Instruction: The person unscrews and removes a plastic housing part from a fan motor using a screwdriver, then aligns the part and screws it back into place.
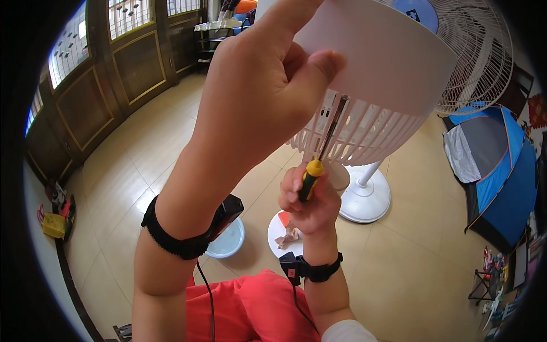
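Note:
A white plastic housing (382, 62) with a smooth curved wall and a slatted grille (373, 134) below it is raised in front of me. My left hand (250, 91) grips it at its left side, the thumb pressed on the smooth wall; some fingertips are out of view at the top. Below, my right hand (312, 208) is closed round the yellow and black handle of a screwdriver (312, 175). Its metal shaft points up along the slats, with the tip near the wall's lower edge. Whether the tip touches a screw I cannot tell.
A white pedestal fan (484, 57) with a wire cage is behind the housing, at the right. On the tiled floor are a white round base (370, 199), a pale blue basin (229, 238), a white round surface (273, 242) bearing a crumpled cloth, and a blue tent (507, 176).

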The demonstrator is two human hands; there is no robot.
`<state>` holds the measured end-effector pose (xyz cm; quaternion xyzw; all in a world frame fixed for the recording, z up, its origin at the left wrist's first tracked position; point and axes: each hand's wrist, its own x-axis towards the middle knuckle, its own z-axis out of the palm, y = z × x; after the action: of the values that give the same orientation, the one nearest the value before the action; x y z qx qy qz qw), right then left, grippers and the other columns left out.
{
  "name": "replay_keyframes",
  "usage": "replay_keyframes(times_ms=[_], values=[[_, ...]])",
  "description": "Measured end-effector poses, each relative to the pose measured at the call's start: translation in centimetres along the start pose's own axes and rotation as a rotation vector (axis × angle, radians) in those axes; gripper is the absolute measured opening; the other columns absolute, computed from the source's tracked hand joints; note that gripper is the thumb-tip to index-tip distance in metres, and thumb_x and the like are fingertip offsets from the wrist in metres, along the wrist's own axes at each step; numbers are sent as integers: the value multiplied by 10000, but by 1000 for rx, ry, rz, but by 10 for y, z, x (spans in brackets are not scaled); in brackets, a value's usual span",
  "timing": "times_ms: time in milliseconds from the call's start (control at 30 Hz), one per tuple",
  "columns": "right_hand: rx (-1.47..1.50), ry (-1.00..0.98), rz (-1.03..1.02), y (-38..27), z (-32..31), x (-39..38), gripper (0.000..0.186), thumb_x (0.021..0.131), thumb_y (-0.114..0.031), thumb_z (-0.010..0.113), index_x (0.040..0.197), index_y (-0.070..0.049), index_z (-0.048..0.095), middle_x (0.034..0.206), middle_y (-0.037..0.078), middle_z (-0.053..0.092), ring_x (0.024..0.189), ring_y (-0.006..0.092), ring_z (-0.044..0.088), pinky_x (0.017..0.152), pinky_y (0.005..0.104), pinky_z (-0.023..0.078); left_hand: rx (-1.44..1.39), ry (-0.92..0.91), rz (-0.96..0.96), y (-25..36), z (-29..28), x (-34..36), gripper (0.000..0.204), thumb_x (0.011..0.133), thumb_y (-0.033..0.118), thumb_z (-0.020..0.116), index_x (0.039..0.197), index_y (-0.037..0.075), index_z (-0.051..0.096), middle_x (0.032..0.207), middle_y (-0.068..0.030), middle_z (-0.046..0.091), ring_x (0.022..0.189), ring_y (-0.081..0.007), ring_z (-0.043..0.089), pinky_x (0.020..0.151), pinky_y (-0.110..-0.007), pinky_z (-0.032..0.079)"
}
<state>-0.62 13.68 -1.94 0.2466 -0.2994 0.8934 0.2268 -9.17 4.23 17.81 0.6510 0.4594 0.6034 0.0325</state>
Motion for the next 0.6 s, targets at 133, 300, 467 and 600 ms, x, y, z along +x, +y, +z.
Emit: replay_keyframes(times_ms=[133,300,467,600], values=[[-642,435,-398,22,24,2,483,927,-470,502,1001,7,520,777,58,491,590,99,434,524,212,336,246,81,106,0,2,-2,599,859,-2,594,1396,-7,330,532,9,471,458,-27,414,446,-196,304],[-1180,600,-911,46,20,5,498,835,-269,708,1125,-45,372,987,66,448,708,100,434,628,227,385,253,50,114,5,-2,-3,602,854,-8,593,1395,-6,330,542,-7,480,459,-37,427,446,-205,316],[-1214,794,-1122,55,7,13,428,842,-243,703,1070,-47,398,917,65,469,677,87,422,625,221,395,246,44,142,7,2,-1,605,849,-15,590,1395,-5,329,567,-30,504,461,-53,448,449,-214,334],[-740,498,-867,33,21,10,407,844,-308,696,1043,-47,457,766,30,503,550,84,377,496,212,336,251,46,147,8,1,-1,608,845,-21,588,1394,-3,328,587,-48,523,462,-66,464,451,-221,349]])
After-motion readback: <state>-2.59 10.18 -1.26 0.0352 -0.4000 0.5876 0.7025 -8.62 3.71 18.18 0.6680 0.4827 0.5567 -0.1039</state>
